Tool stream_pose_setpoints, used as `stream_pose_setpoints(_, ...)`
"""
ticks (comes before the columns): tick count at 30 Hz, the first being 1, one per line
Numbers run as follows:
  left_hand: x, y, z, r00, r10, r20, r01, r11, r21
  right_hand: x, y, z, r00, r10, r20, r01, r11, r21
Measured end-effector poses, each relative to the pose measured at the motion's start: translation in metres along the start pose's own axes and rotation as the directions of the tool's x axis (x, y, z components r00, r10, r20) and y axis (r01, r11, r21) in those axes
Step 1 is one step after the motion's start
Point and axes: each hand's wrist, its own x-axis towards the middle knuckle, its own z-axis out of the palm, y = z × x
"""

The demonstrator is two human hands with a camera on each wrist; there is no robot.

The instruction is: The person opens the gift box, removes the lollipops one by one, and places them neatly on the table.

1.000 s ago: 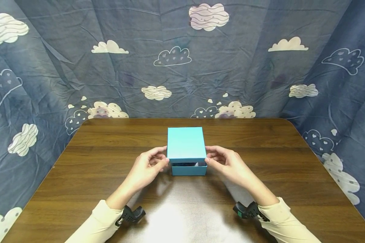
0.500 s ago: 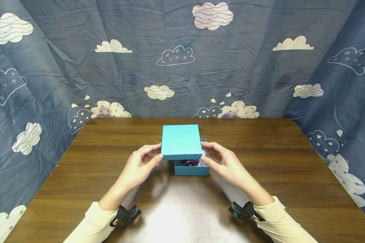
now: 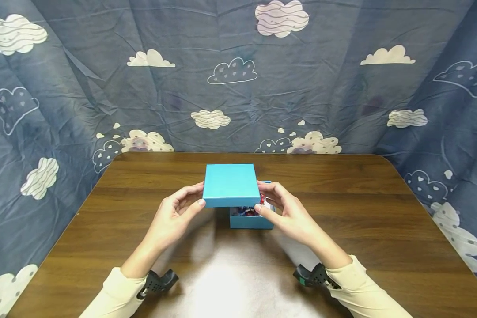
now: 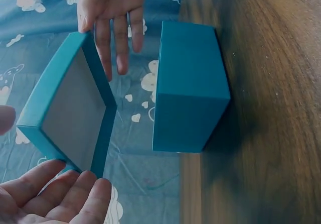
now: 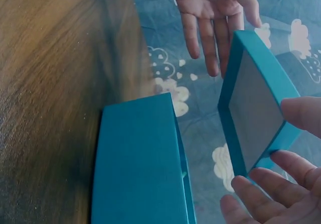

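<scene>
A turquoise box lid (image 3: 231, 183) is held in the air by both hands, its pale inside facing down in the wrist views. My left hand (image 3: 171, 216) grips the lid's left side between thumb and fingers. At the lid's right side, my right hand (image 3: 290, 214) pinches the near corner with the thumb, fingers along the edge. Below and slightly right, the turquoise box base (image 3: 251, 222) stands on the table, apart from the lid. Red and dark shiny contents (image 3: 249, 212) show inside it; their kind is unclear, and the lid hides the rest.
The brown wooden table (image 3: 342, 198) extends around the box on all sides. A blue-grey curtain with cloud prints (image 3: 230, 110) hangs behind and beside it. A black wrist camera (image 3: 160, 280) is strapped to the left wrist, another black camera (image 3: 312, 274) to the right.
The lid has come off the base and moved up and to the left, with both hands carrying it. The base's contents have come into view; the base stays on the table.
</scene>
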Motion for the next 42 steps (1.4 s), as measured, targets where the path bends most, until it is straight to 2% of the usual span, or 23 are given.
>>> stream_pose_setpoints(5,-0.003,0.003,-0.004,1.000,-0.001,-0.005,0.001,1.000,-0.009,0.001,-0.003,0.003,1.000,0.008,0.014,-0.009,1.000,0.012)
stream_pose_setpoints(11,-0.006,0.004,-0.009,0.999,0.005,-0.036,-0.004,1.000,0.026,0.003,-0.005,0.008,1.000,0.004,0.018,-0.005,1.000,0.021)
stream_pose_setpoints(18,-0.008,0.004,-0.011,0.996,0.079,-0.043,-0.077,0.996,0.055,0.004,-0.008,0.013,0.998,-0.057,0.003,0.057,0.998,0.032)
stream_pose_setpoints(21,-0.008,0.004,-0.012,0.996,0.077,-0.049,-0.074,0.995,0.061,0.004,-0.009,0.015,0.998,-0.068,-0.004,0.068,0.997,0.037)
stream_pose_setpoints(29,-0.010,0.005,-0.015,0.999,0.024,-0.043,-0.022,0.998,0.052,0.004,-0.010,0.018,0.997,-0.074,-0.013,0.074,0.997,0.016)
stream_pose_setpoints(35,-0.011,0.004,-0.017,0.998,0.022,-0.052,-0.017,0.996,0.083,0.003,-0.011,0.020,0.998,-0.064,-0.016,0.064,0.998,0.012)
stream_pose_setpoints(42,-0.012,0.005,-0.020,0.999,0.015,-0.053,-0.008,0.993,0.122,0.004,-0.012,0.023,0.999,-0.040,0.015,0.040,0.999,0.008)
